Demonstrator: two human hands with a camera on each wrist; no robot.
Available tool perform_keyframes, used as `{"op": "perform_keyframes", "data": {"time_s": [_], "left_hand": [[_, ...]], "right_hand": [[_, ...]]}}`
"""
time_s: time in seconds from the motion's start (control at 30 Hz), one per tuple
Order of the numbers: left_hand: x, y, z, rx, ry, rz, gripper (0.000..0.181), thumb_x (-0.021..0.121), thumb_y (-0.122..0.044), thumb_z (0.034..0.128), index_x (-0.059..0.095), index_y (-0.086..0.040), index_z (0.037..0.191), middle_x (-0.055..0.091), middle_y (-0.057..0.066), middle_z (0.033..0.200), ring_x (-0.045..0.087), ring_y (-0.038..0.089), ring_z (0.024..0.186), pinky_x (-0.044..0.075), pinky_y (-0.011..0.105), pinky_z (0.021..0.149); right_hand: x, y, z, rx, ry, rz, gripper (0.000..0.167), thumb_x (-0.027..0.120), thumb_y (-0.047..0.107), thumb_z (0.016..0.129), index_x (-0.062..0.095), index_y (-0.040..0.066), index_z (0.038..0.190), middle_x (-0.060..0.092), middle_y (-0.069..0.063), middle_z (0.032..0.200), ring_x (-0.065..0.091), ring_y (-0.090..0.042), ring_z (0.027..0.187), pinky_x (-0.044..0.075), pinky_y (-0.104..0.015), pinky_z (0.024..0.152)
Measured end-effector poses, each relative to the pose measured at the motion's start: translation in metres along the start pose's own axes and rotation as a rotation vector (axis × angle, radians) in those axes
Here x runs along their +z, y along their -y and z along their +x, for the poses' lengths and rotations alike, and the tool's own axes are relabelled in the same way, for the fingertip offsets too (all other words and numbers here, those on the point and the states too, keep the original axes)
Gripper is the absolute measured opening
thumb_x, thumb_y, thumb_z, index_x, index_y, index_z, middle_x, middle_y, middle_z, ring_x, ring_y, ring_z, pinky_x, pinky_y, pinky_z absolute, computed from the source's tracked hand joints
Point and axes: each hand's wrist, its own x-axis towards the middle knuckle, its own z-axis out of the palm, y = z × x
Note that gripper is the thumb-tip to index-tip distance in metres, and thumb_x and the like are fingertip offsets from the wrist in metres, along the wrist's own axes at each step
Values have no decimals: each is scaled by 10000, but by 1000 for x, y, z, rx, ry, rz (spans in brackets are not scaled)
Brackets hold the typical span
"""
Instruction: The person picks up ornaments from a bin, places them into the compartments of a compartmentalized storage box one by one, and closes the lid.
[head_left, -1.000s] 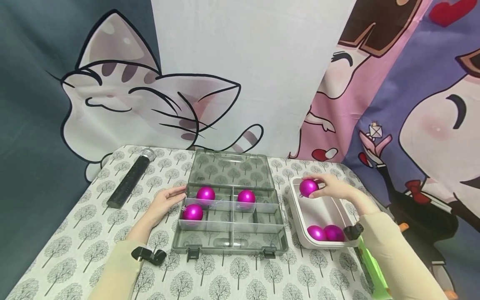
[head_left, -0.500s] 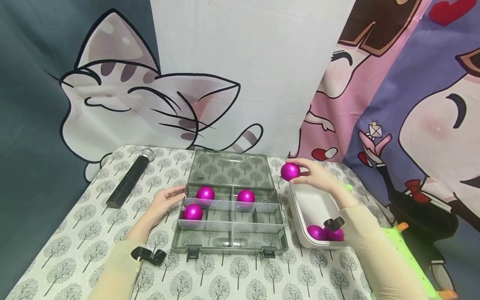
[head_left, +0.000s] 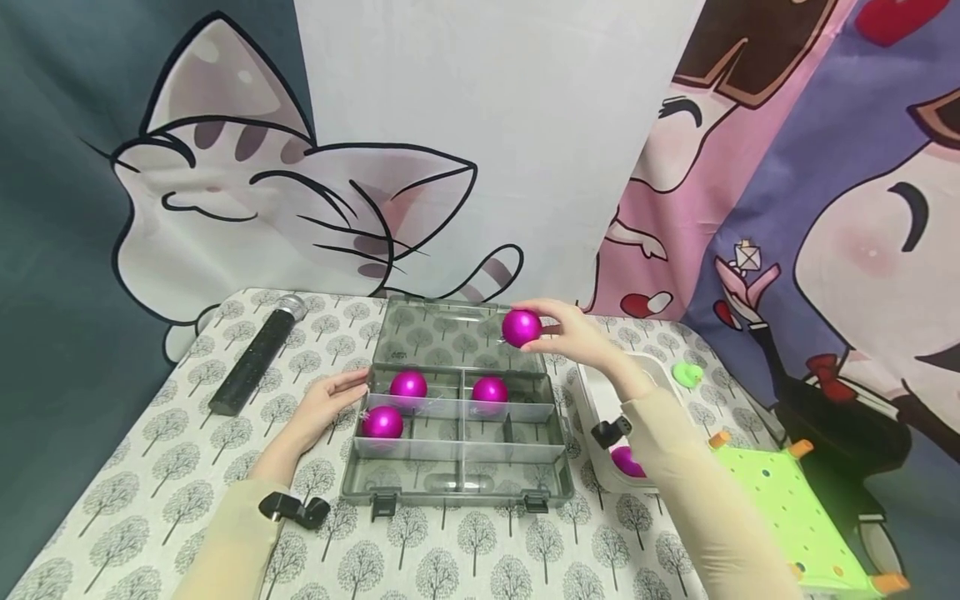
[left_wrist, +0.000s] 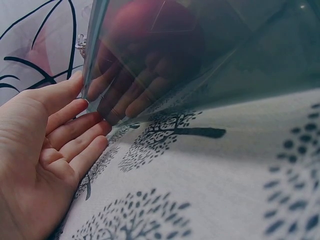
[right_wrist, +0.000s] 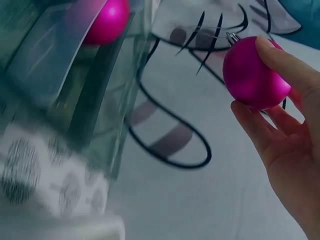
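My right hand point(head_left: 577, 337) pinches a shiny magenta Christmas ball point(head_left: 521, 328) between thumb and fingers, above the right part of the box's raised lid point(head_left: 442, 337). In the right wrist view, the held ball point(right_wrist: 254, 75) shows its silver cap and a thin thread. The transparent grey compartment box point(head_left: 408, 479) lies open; magenta balls sit in its back left point(head_left: 408, 388), back right point(head_left: 490, 391) and middle left point(head_left: 383, 423) compartments. With fingers extended, my left hand point(head_left: 326, 412) touches the box's left side, seen close up as a clear wall point(left_wrist: 240, 60) in the left wrist view.
A white bin point(head_left: 592, 454) stands right of the box, partly behind my right arm, with a magenta ball point(head_left: 627, 462) visible inside. A black microphone point(head_left: 255, 358) lies at left. A green toy duck point(head_left: 687, 374) and a green pegged board point(head_left: 787, 508) are at right.
My right hand has lifted the magenta ball out from over the white bin and carried it left to the box's lid. The left hand has stayed at the box's side.
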Motion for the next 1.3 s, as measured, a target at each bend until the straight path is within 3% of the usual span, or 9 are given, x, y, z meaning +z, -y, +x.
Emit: {"op": "perform_keyframes", "data": {"time_s": [0.2, 0.5, 0.57, 0.67, 0.77, 1.0, 1.17, 1.3], "left_hand": [[0, 0, 0, 6, -3, -3, 537, 610, -206, 968, 448, 65, 1402, 464, 244, 1452, 450, 369, 1333, 399, 61, 959], [1, 0, 1, 11, 5, -6, 534, 607, -203, 969, 447, 62, 1405, 467, 242, 1449, 436, 398, 1337, 398, 71, 964], [1, 0, 0, 11, 6, -8, 534, 608, -204, 969, 446, 59, 1406, 467, 240, 1450, 472, 336, 1326, 399, 73, 967], [1, 1, 0, 12, 7, -17, 536, 610, -203, 968, 445, 58, 1406, 464, 240, 1452, 558, 84, 1222, 398, 71, 968], [1, 1, 0, 13, 7, -23, 538, 611, -202, 967, 443, 59, 1406, 460, 242, 1453, 522, -124, 1080, 396, 70, 969], [1, 0, -1, 11, -1, -17, 539, 615, -204, 964, 448, 63, 1402, 458, 248, 1454, 506, -160, 1044, 399, 57, 955], [1, -1, -1, 5, -4, -10, 539, 615, -200, 964, 447, 68, 1400, 458, 253, 1452, 532, -89, 1104, 405, 56, 948], [0, -2, -1, -1, -7, -2, 531, 608, -189, 969, 442, 72, 1401, 456, 254, 1451, 539, 185, 1265, 408, 59, 948]], "right_hand": [[22, 13, 16, -43, 20, 9, 670, 823, 62, 756, 541, 40, 1364, 563, -148, 1375, 551, -306, 1242, 542, -337, 966], [51, 29, 23, -67, 110, 44, 659, 812, 51, 764, 537, 33, 1363, 560, -131, 1376, 560, -296, 1232, 544, -324, 962], [56, 33, 24, -60, 124, 56, 657, 810, 35, 762, 542, 44, 1361, 554, -123, 1390, 559, -294, 1235, 542, -317, 963], [63, 36, 24, -67, 143, 65, 661, 814, 40, 758, 542, 40, 1360, 542, -128, 1415, 557, -298, 1243, 543, -312, 962], [70, 37, 24, -77, 169, 68, 664, 816, 58, 758, 537, 28, 1360, 536, -140, 1423, 563, -306, 1239, 546, -307, 956], [84, 35, 24, -88, 259, 65, 651, 811, 87, 778, 535, 40, 1365, 535, -136, 1421, 594, -280, 1202, 552, -253, 925], [97, 30, 25, -92, 313, 50, 651, 809, 92, 782, 530, 29, 1366, 541, -145, 1408, 621, -248, 1147, 561, -226, 886], [107, 27, 24, -90, 352, -11, 646, 811, 142, 786, 540, 50, 1365, 550, -138, 1404, 647, -213, 1051, 567, -205, 827]]}}
